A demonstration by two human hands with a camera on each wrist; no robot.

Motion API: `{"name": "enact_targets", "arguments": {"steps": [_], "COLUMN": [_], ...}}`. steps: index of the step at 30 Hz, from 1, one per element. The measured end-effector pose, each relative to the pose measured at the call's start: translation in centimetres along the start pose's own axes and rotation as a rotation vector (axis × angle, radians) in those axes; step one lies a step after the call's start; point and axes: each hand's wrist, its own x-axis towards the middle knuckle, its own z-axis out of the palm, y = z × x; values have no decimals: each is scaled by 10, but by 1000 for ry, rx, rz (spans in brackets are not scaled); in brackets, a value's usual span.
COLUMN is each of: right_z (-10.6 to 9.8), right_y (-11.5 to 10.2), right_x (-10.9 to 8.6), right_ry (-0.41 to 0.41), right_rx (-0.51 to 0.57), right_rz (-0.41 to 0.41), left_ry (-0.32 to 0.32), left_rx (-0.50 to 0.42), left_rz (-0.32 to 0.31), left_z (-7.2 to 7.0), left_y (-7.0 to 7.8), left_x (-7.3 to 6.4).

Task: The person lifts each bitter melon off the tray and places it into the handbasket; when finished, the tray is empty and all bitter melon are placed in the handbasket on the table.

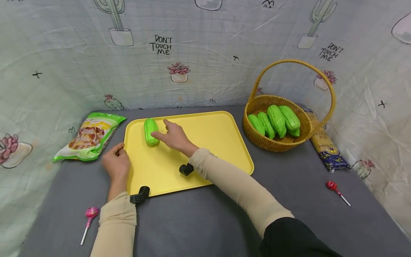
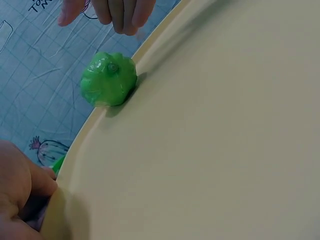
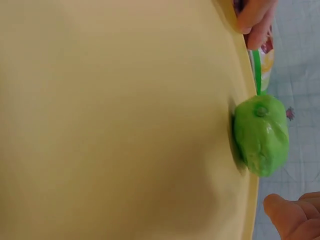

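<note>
A yellow tray lies on the grey table. On its far left part rests one glossy green, elongated ribbed vegetable, seen stem end on in the left wrist view. My left hand grips the tray's left rim, its curled fingers and thumb at the edge in the left wrist view. Over the tray, my right hand hovers just right of the vegetable with fingers extended and nothing held. In the right wrist view its thumb shows beside the vegetable, with a gap between them.
A wicker basket with a tall handle holds several similar green vegetables at the right. Behind it lies a yellow-and-blue packet. A green-white food bag sits at the left. Lollipops lie at left and right.
</note>
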Motion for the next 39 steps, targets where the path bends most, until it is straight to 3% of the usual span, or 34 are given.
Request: {"name": "enact_targets", "arguments": {"steps": [6,16,39], "right_z": [15,42,46], "right_y": [-4,-4,-4], "right_x": [4,8,11], "right_ry": [40,77,106], "right_rx": [-19,-9,-90], "right_rz": [62,4,29], "left_ry": [4,2,15], "left_rx": [-23,-26,-11], "left_rz": [13,-18,-18], "left_z": [4,2,5], "left_y": [-1,-7,-2], "left_x": [0,-5,-3]}}
